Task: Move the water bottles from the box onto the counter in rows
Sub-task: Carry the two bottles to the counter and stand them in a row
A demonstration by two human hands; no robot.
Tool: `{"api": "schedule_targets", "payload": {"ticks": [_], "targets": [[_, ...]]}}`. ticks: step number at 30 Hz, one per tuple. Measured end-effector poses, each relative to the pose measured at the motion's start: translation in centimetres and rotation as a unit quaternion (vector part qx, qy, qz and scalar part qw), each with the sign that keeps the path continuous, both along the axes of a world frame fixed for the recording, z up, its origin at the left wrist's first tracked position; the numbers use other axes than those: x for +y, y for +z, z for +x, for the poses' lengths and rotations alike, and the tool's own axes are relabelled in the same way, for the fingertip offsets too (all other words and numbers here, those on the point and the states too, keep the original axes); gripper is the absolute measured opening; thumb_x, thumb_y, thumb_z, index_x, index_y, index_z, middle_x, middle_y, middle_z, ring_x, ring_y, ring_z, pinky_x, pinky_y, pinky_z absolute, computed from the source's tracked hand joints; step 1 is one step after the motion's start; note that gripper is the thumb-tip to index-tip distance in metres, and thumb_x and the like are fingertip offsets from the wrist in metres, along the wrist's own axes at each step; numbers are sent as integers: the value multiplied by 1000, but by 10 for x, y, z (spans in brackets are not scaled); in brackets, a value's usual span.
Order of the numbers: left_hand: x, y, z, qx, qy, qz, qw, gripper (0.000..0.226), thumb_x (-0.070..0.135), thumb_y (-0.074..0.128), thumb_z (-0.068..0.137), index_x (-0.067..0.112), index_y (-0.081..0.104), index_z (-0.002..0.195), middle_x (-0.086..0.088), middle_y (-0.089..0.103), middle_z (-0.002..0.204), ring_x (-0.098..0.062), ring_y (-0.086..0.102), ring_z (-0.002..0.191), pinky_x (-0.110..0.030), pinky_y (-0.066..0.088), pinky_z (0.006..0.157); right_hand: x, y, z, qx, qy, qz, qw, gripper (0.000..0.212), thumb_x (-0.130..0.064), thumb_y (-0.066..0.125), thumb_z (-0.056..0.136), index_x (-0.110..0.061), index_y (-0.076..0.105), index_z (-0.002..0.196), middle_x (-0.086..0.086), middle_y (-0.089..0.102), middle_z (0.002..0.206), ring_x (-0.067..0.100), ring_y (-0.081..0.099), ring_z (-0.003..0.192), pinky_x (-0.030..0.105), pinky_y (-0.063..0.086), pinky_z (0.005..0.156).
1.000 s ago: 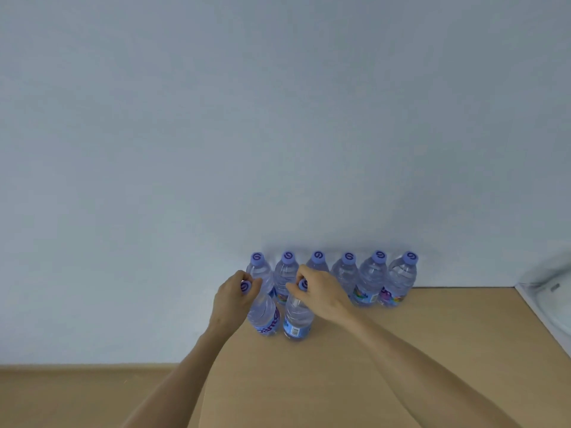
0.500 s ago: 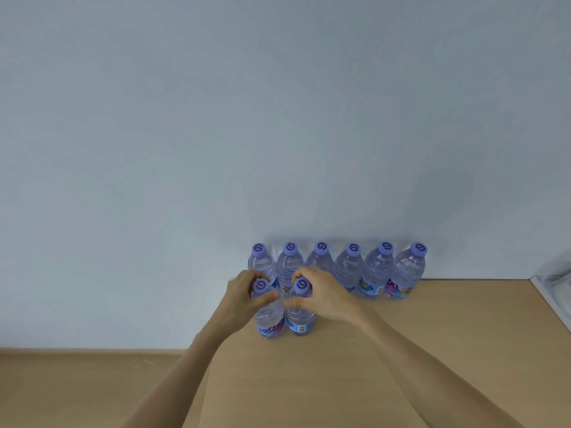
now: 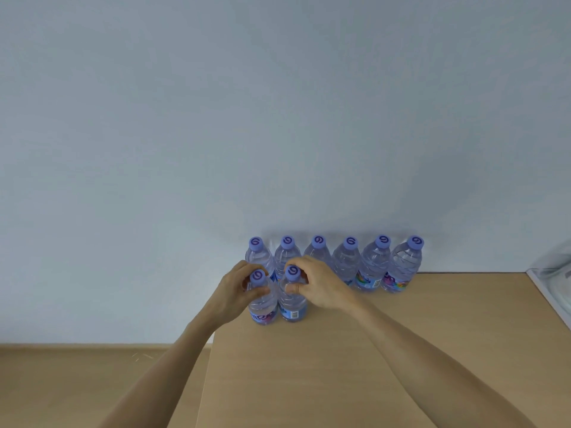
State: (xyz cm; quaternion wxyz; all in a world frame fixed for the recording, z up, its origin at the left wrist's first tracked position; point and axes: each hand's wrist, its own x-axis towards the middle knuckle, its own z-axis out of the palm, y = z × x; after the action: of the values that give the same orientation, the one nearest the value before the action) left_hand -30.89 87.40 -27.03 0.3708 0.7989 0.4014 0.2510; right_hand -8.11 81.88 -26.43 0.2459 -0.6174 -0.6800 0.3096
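Several clear water bottles with purple caps (image 3: 374,267) stand in a row against the wall on the wooden counter (image 3: 355,359). In front of the row's left end stand two more bottles side by side. My left hand (image 3: 233,293) grips the neck of the left front bottle (image 3: 262,305). My right hand (image 3: 318,287) grips the neck of the right front bottle (image 3: 292,304). Both front bottles are upright with their bases on the counter. The box is not in view.
The counter's left edge (image 3: 207,366) drops to a lower wooden floor (image 3: 77,384). A white sink or basin rim (image 3: 553,288) lies at the counter's right end. A plain pale wall (image 3: 278,118) stands right behind the bottle row.
Both hands slid from over the caps down to the bottle necks. The two front bottles, tilted a second ago, now stand upright on the counter close behind the back row.
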Motion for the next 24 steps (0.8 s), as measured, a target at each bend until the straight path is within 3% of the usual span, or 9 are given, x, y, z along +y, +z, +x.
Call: {"api": "schedule_targets", "payload": {"ticks": [8,17,21,24], "targets": [[14,-2,-3,5,-2,3,1000,32,21,77,81,39,60,101,8,54,89,-4,53,80,-11,42,68,8,0,-8,-2,-7,2,1000,32,-29,72,87,-23,55,113,-15,47,93,-5,46,80,13,33,70],[10,-9,-2,2,25,4,1000,34,20,77,81,35,60,106,8,54,91,-3,52,80,-11,42,69,2,0,-10,-6,-15,-1,1000,25,-29,69,89,-24,52,107,-5,50,98,0,46,80,15,33,70],[13,-5,-4,50,3,22,999,29,29,75,82,35,57,105,9,53,90,-1,52,81,-10,41,67,-2,0,-15,-8,-34,-9,999,28,-30,66,91,-25,49,113,-11,45,97,-2,44,81,19,32,75],[22,7,-8,99,-44,39,993,27,41,69,85,33,57,108,16,52,89,0,52,80,-12,37,66,-7,3,-17,-21,-39,-30,999,43,-39,63,92,-34,43,130,-12,45,105,1,49,90,28,40,84]]}}
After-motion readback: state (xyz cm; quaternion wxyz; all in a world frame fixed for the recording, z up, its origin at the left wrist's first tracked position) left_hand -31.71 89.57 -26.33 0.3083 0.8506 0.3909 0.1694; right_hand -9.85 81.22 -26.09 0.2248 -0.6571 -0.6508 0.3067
